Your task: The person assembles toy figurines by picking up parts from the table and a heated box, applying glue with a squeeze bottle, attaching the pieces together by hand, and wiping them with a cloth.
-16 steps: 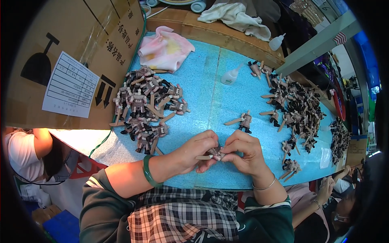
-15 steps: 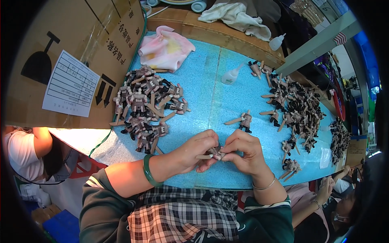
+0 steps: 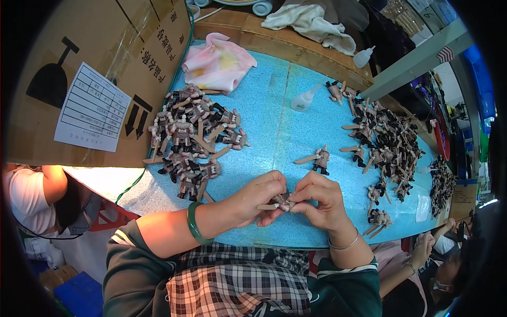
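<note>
My left hand [image 3: 256,198] and my right hand [image 3: 317,198] meet over the near edge of the blue foam mat [image 3: 274,121], both pinching one small grey-brown toy figure [image 3: 280,201] with a tan stick part pointing left. A green bangle sits on my left wrist and a thin silver one on my right. A heap of similar figures [image 3: 193,140] lies to the left of my hands. Another big heap [image 3: 388,145] spreads on the right. A single figure [image 3: 318,157] lies alone just beyond my hands.
A large cardboard box [image 3: 100,68] with a paper label stands at the left. A pink cloth [image 3: 216,63], a small clear squeeze bottle [image 3: 303,99] and a white cloth [image 3: 311,21] lie farther back. Other people sit at lower left [image 3: 31,195] and lower right [image 3: 449,264].
</note>
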`<act>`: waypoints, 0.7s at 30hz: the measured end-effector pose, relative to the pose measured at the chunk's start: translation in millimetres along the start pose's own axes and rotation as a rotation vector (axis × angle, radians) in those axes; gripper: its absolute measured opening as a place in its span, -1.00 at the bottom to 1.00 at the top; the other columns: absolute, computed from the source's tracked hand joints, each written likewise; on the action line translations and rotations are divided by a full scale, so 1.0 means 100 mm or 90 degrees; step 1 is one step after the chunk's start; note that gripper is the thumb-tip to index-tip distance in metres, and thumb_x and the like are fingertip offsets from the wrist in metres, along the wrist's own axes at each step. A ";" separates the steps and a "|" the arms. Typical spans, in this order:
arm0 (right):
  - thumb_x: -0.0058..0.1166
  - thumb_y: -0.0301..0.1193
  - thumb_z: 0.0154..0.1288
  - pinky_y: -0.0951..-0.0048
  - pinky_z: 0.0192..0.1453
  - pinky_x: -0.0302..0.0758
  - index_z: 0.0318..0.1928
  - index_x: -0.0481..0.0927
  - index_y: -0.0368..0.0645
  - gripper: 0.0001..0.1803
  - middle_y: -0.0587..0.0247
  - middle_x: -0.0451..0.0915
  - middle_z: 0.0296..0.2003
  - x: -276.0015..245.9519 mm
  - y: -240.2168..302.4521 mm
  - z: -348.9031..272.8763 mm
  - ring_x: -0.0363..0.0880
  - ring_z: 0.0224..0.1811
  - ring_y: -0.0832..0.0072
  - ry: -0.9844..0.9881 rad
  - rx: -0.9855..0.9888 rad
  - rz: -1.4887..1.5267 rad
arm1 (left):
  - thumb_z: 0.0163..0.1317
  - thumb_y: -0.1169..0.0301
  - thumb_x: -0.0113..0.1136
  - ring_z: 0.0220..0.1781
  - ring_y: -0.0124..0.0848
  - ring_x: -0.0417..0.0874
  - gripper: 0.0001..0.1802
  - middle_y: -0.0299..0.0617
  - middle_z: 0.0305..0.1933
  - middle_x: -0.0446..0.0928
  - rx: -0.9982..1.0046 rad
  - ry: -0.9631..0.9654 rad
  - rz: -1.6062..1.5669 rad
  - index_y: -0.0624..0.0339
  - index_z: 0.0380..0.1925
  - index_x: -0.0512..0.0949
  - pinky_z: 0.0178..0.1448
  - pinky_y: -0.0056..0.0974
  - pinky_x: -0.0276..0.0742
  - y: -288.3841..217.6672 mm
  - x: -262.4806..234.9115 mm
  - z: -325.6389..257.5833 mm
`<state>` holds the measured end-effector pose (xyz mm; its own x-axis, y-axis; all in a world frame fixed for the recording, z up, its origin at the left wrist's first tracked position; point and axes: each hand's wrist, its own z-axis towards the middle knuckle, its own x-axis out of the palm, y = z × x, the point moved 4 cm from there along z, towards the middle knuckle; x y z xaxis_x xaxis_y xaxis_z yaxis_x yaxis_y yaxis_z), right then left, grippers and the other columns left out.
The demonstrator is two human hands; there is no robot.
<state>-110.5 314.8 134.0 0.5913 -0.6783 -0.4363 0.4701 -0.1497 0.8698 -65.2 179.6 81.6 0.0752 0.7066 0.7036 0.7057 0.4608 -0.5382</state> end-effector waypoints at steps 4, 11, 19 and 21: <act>0.36 -0.54 -0.14 0.53 -0.41 0.45 -0.39 0.63 -0.22 -0.77 0.23 0.52 -0.42 0.00 -0.01 -0.01 0.53 -0.43 0.47 -0.001 0.001 0.007 | 0.29 0.33 -0.16 -0.83 -0.45 0.32 -0.88 -0.18 -0.69 0.38 -0.008 -0.003 0.016 0.11 -0.29 0.25 -0.82 -0.42 0.10 0.00 0.00 0.00; 0.36 -0.55 -0.15 0.54 -0.42 0.45 -0.38 0.61 -0.23 -0.76 0.22 0.52 -0.42 0.00 0.03 -0.02 0.54 -0.43 0.47 0.004 -0.012 0.001 | 0.26 0.34 -0.19 -0.82 -0.47 0.34 -0.88 -0.19 -0.65 0.42 0.015 0.012 0.042 0.14 -0.30 0.23 -0.82 -0.43 0.14 0.00 0.01 0.00; 0.38 -0.48 -0.18 0.53 -0.54 0.41 -0.43 0.60 -0.19 -0.76 0.25 0.50 -0.45 0.01 0.06 -0.05 0.51 -0.55 0.46 -0.027 -0.100 -0.066 | 0.26 0.37 -0.18 -0.78 -0.50 0.33 -0.89 -0.20 -0.57 0.44 0.050 0.018 0.140 0.11 -0.27 0.19 -0.77 -0.45 0.15 -0.07 0.07 -0.05; 0.37 -0.45 -0.20 0.51 -0.60 0.38 -0.45 0.59 -0.18 -0.76 0.28 0.49 -0.48 0.00 0.12 -0.05 0.49 -0.60 0.47 -0.032 -0.161 -0.130 | 0.28 0.37 -0.19 -0.73 -0.53 0.34 -0.89 -0.20 -0.53 0.44 0.090 0.029 0.196 0.10 -0.25 0.18 -0.70 -0.46 0.18 -0.12 0.10 -0.07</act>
<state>-101.5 316.3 142.9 0.4372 -0.6888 -0.5783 0.7275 -0.1073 0.6777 -67.5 177.1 98.0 0.3023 0.8010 0.5168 0.5406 0.3024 -0.7850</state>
